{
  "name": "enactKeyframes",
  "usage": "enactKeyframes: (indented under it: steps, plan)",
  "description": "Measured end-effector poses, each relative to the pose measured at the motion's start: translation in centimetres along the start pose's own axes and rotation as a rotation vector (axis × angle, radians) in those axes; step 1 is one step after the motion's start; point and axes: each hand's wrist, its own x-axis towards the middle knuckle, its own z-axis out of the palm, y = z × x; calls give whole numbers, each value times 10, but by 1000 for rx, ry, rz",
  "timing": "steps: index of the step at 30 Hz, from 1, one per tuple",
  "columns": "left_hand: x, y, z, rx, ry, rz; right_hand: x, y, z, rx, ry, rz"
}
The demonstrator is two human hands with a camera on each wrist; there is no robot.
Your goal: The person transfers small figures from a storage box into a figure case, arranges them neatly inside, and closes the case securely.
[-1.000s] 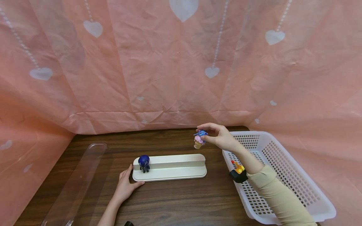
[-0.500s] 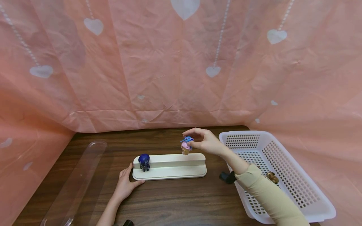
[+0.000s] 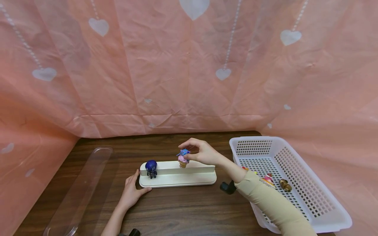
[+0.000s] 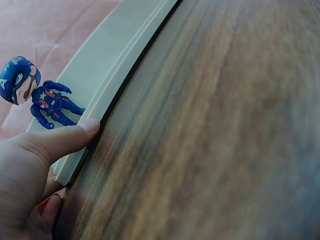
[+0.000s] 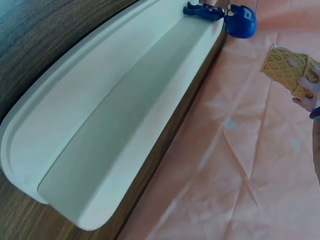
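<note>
A white two-step display stand (image 3: 183, 179) lies on the dark wooden table. My left hand (image 3: 130, 192) grips its left end, with the thumb (image 4: 75, 137) on the front edge. A helmeted blue figurine (image 4: 50, 102) stands on the lower step at that end, close to this hand. Over the middle of the stand, my right hand (image 3: 203, 153) pinches a small ice-cream-cone figurine (image 3: 182, 161) with a blue character on pink ice cream. Its waffle cone (image 5: 287, 69) points down in the head view, apart from the stand. The fingers partly hide the blue character.
A white perforated plastic basket (image 3: 310, 178) stands to the right, holding several small figurines, among them a brown one (image 3: 285, 185); the right sleeve covers part of it. A long clear plastic cover (image 3: 81, 190) lies at the left. Pink curtain (image 3: 186, 82) surrounds the table.
My right hand has carried the ice-cream-cone figurine left and down, from near the basket to over the stand's middle. More basket figurines show now. My left hand has kept its place.
</note>
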Motion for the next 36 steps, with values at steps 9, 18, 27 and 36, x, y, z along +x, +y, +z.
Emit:
enactKeyframes:
  steps: [9,18,27,36]
  plan:
    - [-6,3,3,-12,67,87,7,5,21,16,-45,26]
    - [-3,4,-1,16,8,3,14,12,41,29,-94,27]
    - [-2,3,-1,9,10,6,21,16,54,27,-130,57]
    - [-2,2,0,3,16,16,26,23,68,38,-135,94]
